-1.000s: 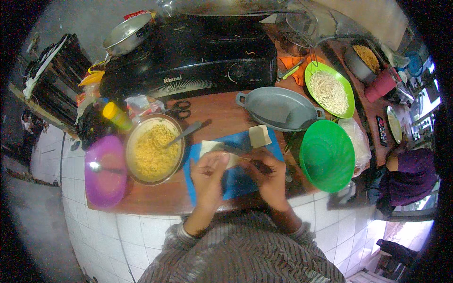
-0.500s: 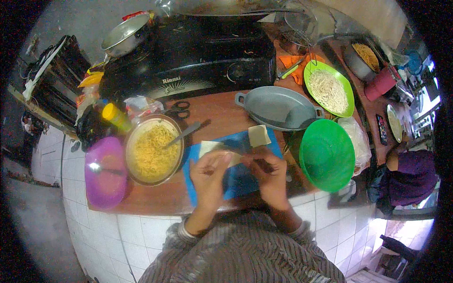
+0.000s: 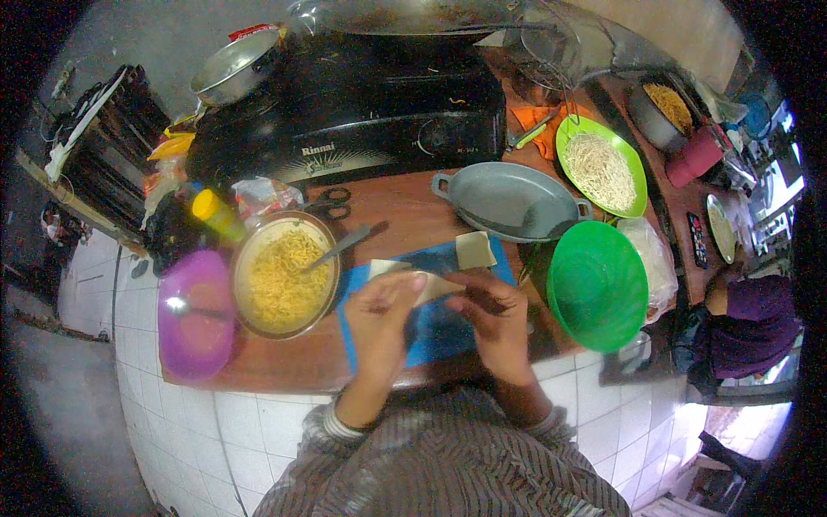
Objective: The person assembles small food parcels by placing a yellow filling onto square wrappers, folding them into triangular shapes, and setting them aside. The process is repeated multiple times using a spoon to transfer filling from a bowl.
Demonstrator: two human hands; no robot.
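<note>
Between my hands, above a blue mat (image 3: 431,340), I hold a thin, pale dough wrapper (image 3: 437,288). My left hand (image 3: 379,314) pinches one end with thumb and fingers. The other end is in the fingertips of my right hand (image 3: 498,319), which are partly in shadow. A second pale wrapper (image 3: 382,268) shows at the mat's upper left edge, partly behind my left hand. At the upper right corner lies a pale square wrapper, or a small stack of them (image 3: 475,250). To the left is a bowl (image 3: 242,302) of yellow shredded noodle-like food (image 3: 289,277) with a spoon (image 3: 341,246) in it.
A purple bowl (image 3: 194,349) sits at the table's left edge, below a yellow-capped container (image 3: 215,213). Black scissors (image 3: 334,203) lie before a black stove (image 3: 362,129). Rightward are a grey pan (image 3: 508,202), a green bowl (image 3: 597,289) and a lime plate of pale strips (image 3: 600,171). Another person (image 3: 749,323) is far right.
The wrapper between my hands has come up into clearer view and shows more of its surface. My right fingers have shifted slightly along it. The camera view has tilted a little.
</note>
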